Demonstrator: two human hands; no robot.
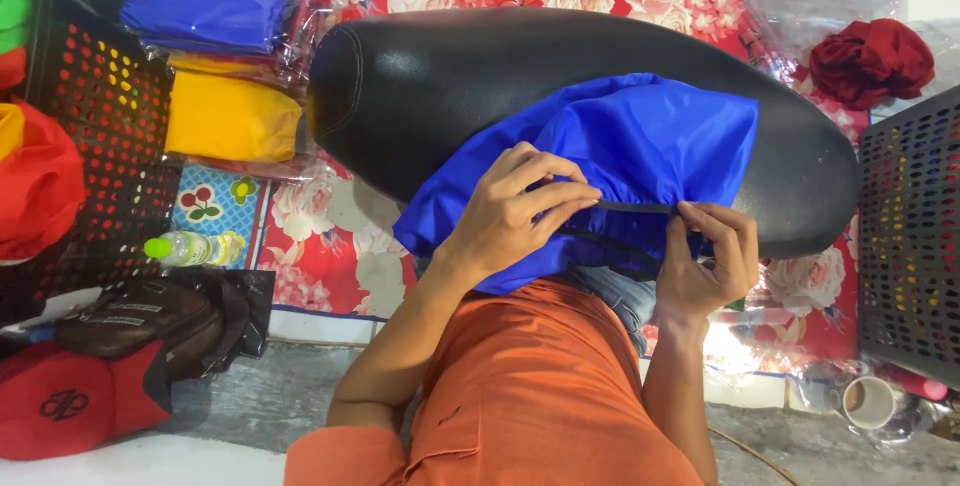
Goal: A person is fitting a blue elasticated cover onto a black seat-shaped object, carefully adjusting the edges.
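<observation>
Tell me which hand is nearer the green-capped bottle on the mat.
Left. The left hand grips the blue cover on the black seat, on the side toward the bottle. The right hand pinches the black cord farther away.

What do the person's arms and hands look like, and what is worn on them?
Both arms are bare from the elbow down. The left hand and right hand wear no gloves, rings or watch. An orange sleeve covers the left upper arm.
</observation>
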